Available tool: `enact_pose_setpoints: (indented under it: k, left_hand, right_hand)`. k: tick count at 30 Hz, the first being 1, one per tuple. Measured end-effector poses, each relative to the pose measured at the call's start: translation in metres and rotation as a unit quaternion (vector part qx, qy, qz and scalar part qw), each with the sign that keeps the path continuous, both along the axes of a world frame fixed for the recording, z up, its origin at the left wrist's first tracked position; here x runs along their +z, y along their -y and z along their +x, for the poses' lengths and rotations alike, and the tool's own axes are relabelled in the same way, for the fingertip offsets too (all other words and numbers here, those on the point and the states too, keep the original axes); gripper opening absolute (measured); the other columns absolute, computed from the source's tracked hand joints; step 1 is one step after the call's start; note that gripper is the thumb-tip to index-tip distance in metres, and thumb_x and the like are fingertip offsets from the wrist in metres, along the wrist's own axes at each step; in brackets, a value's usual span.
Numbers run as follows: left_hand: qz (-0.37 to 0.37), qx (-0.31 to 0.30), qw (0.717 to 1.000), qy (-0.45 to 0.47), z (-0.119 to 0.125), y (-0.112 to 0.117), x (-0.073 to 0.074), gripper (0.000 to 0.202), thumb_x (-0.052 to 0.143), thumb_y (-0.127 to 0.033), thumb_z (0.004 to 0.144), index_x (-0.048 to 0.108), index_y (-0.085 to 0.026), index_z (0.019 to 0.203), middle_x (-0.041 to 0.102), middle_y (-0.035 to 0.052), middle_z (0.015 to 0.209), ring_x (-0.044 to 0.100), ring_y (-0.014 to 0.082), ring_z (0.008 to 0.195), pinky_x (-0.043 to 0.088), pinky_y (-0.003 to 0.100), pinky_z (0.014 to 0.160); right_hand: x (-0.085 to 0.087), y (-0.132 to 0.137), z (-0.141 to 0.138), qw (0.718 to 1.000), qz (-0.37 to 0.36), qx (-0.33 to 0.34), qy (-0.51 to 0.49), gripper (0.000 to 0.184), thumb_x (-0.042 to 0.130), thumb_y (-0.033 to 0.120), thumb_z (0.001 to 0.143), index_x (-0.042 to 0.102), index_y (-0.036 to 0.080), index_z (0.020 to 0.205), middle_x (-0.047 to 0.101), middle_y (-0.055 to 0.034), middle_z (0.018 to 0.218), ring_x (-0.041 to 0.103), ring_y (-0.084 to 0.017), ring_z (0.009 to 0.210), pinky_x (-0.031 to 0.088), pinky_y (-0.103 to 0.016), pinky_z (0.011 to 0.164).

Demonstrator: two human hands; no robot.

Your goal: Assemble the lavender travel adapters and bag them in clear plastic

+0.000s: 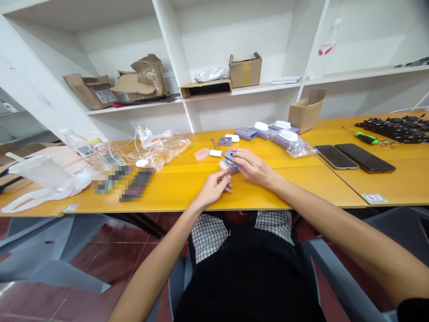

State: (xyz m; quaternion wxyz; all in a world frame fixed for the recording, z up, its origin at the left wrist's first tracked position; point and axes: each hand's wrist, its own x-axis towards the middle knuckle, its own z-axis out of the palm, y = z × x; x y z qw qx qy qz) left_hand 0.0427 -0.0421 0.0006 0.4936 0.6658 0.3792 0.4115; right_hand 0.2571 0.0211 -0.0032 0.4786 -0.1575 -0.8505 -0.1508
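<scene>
Now the right hand (pixel 254 166) is holding a purple piece (pixel 229 154) at the counter (pixel 179 188).
Its fingers (pixel 241 154) are clasping the piece; just beside, the left hand (pixel 214 187) is showing half-curled fingers, their hold unclear.

A bare strip is lining the tabletop's (pixel 179 194) front edge beside the left hand (pixel 213 188); purple packages (pixel 288 144) and an open carton (pixel 304 115) are crowding its rear edge.
</scene>
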Motion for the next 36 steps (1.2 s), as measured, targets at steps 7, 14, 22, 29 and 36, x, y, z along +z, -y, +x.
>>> enact_pose_setpoints:
  k: [7, 14, 22, 29, 36]
  left_hand:
    - [0.016, 0.071, 0.996, -0.043, 0.002, 0.001, 0.003, 0.058, 0.062, -0.051, 0.096, 0.062, -0.013, 0.140, 0.068, 0.0039, 0.079, 0.062, 0.0118, 0.059, 0.051, 0.021, 0.051]
    - [0.050, 0.123, 0.989, -0.062, -0.001, 0.003, 0.004, 0.051, 0.047, -0.060, 0.102, 0.070, -0.018, 0.115, 0.071, 0.0070, 0.096, 0.055, 0.0077, 0.049, 0.042, 0.018, 0.037]
    - [0.058, 0.086, 0.994, -0.017, -0.001, -0.003, -0.004, 0.050, 0.039, -0.056, 0.106, 0.055, -0.024, 0.140, 0.071, 0.0114, 0.121, 0.063, 0.0081, 0.051, 0.044, 0.019, 0.039]
    - [0.190, 0.182, 0.959, -0.106, -0.005, -0.009, -0.009, 0.048, 0.063, -0.032, 0.094, 0.055, -0.022, 0.140, 0.057, 0.0169, 0.149, 0.058, 0.0329, 0.136, 0.056, 0.050, 0.104]
    - [0.214, 0.096, 0.927, -0.292, -0.005, -0.038, 0.001, 0.082, 0.079, -0.040, 0.082, 0.045, -0.024, 0.155, 0.031, 0.0179, 0.169, 0.023, 0.0450, 0.158, 0.022, 0.065, 0.127]
  right_hand:
    - [-0.005, -0.004, 0.004, 0.997, -0.068, -0.041, -0.017, 0.061, 0.054, 0.001, 0.090, 0.055, 0.028, 0.144, 0.052, -0.0146, 0.150, 0.053, -0.033, 0.143, 0.054, -0.055, 0.114]
    - [-0.003, -0.001, 0.002, 0.991, -0.134, -0.001, 0.029, 0.045, 0.062, 0.014, 0.093, 0.060, 0.031, 0.135, 0.062, -0.0111, 0.143, 0.060, -0.033, 0.135, 0.054, -0.059, 0.108]
    - [0.005, -0.015, 0.023, 0.966, -0.183, -0.049, -0.174, 0.041, 0.071, 0.023, 0.085, 0.061, 0.026, 0.124, 0.070, -0.0116, 0.130, 0.065, -0.033, 0.125, 0.054, -0.053, 0.105]
    - [0.000, -0.039, 0.090, 0.912, -0.207, -0.174, -0.307, 0.043, 0.071, 0.029, 0.079, 0.058, 0.025, 0.119, 0.069, -0.0064, 0.115, 0.066, -0.027, 0.104, 0.053, -0.048, 0.097]
    - [-0.019, -0.040, 0.136, 0.848, -0.311, -0.284, -0.321, 0.042, 0.073, 0.024, 0.067, 0.059, 0.024, 0.107, 0.067, -0.0083, 0.104, 0.063, -0.031, 0.101, 0.050, -0.049, 0.095]
